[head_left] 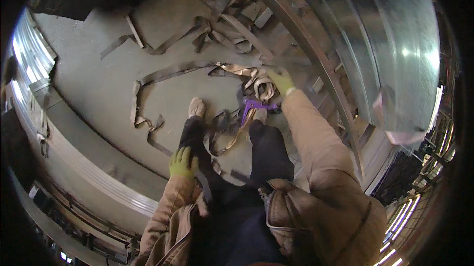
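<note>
My left hand, in a yellow-green glove, rests against my left leg with its fingers stretched and holding nothing. My right arm reaches forward, and the gloved right hand is beside a loosely coiled pale strap near the floor. Motion smears its fingers, so whether they grip the strap cannot be made out. Just nearer than the coil is a purple L-shaped metal piece, by my right shoe. A long dark strap runs from the coil leftward across the floor in a bent loop.
Long steel beams lie at the right, beside large shiny sheet-metal panels. More loose straps and a thin bar lie farther ahead. At the left runs a long ribbed metal profile on the grey floor.
</note>
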Motion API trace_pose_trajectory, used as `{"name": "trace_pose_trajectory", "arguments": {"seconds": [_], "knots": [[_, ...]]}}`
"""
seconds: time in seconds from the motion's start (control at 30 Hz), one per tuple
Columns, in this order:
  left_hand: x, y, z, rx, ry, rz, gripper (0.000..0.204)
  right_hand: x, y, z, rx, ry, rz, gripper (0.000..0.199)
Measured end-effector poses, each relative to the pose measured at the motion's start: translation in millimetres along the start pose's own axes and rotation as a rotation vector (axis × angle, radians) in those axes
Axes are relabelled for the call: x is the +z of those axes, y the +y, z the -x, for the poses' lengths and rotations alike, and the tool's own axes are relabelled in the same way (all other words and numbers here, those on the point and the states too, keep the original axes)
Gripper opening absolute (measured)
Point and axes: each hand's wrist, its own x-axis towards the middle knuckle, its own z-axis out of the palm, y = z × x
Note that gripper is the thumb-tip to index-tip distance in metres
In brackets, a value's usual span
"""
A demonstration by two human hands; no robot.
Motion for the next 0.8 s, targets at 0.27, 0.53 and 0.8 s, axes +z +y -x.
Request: {"name": "trace_pose_trajectory", "arguments": {"seconds": [0.27, 0.53, 0.8], "knots": [[-31.1, -39.4, -118.0, -0.052, 0.318, -0.121, 0.051, 54.0, -2.0, -318.5, -0.06, 0.245, 0.27, 0.114], [4.8, -14.8, -219.4, -0.12, 0.302, -0.059, 0.045, 87.8, 41.6, -506.2, 0.08, 0.474, 0.303, 0.116], [14.5, -30.0, -229.6, -0.04, 0.381, -0.172, 0.039, 37.7, 52.4, -500.3, -0.627, 0.19, 0.649, 0.078]]}}
